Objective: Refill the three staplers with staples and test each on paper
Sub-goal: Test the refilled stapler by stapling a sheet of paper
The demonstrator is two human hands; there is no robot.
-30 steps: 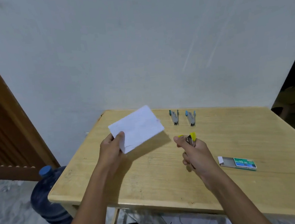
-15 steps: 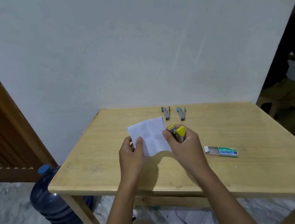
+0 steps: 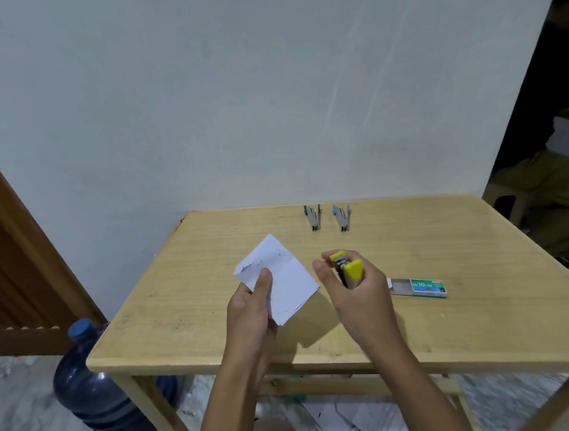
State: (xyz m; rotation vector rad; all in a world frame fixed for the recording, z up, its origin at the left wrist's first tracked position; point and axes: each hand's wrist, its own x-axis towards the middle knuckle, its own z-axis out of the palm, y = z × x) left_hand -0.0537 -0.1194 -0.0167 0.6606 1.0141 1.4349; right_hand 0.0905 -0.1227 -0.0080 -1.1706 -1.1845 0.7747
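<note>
Paper [image 3: 282, 281], judged light and floppy, is pinched by the left hand [image 3: 250, 307] at frame centre; the rigid yellow stapler [image 3: 348, 270], best squeezed across its handles, is gripped by the right hand [image 3: 359, 294].

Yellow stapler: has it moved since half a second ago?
Yes. The yellow stapler, gripped by the right hand, has come off the edge of the paper, shifting right toward the staple box on the table.
</note>
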